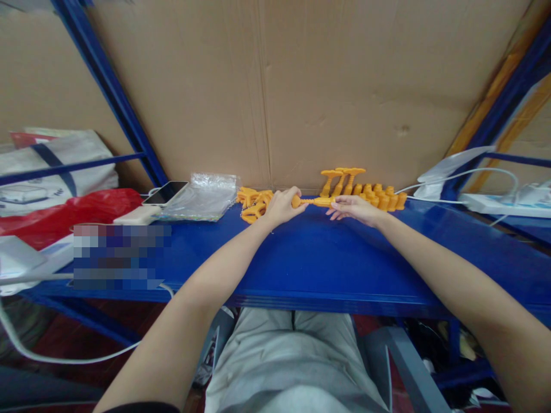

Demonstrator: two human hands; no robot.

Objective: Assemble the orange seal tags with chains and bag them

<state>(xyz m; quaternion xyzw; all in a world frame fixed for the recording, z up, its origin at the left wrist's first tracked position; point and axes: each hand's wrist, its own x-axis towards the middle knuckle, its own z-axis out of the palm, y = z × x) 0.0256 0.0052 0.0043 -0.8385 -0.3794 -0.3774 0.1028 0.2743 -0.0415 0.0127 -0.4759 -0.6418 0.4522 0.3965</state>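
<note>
Orange plastic bolt (316, 201), held between both hands; orange pieces (253, 203) heaped left of the grip, orange row (379, 198) right of it. Glossy blue shelf (310, 258) beneath. Plain brown cardboard (301, 86) behind. Red bag (77, 209) far left.

Blue metal shelf (301, 258) with blue uprights (116, 97), brown cardboard wall (344, 86) behind, dim floor beneath
</note>
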